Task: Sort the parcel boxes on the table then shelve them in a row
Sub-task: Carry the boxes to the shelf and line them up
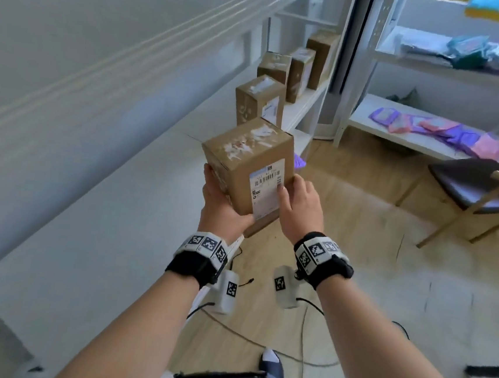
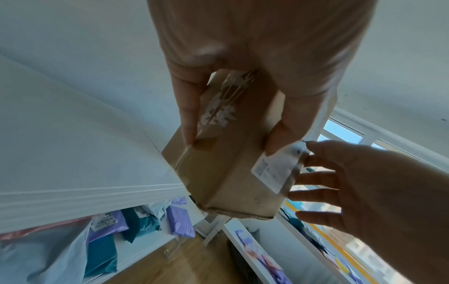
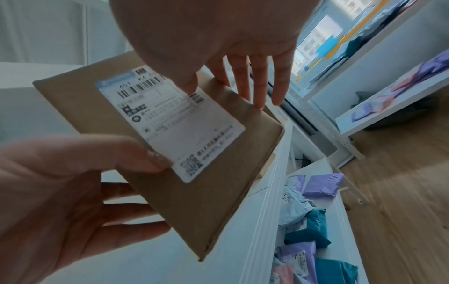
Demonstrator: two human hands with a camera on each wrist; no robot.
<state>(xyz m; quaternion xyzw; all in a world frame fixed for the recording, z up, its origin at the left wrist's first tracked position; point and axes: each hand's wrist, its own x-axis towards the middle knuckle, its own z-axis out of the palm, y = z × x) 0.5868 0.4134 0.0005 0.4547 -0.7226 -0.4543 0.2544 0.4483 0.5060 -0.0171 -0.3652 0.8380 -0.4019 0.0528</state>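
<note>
Head view: we hold the parcel box point(image 1: 246, 164) upright, long axis vertical, just above the white shelf point(image 1: 137, 202), at the near end of the row of shelved boxes point(image 1: 278, 79). The left hand point(image 1: 222, 204) grips its lower left side; the right hand point(image 1: 299, 207) steadies the labelled face.

Left wrist view: thumb and fingers clamp the taped sides.

Right wrist view: the shipping label point(image 3: 170, 124) shows barcodes, a QR code and "451"; we cannot read the rest.
</note>
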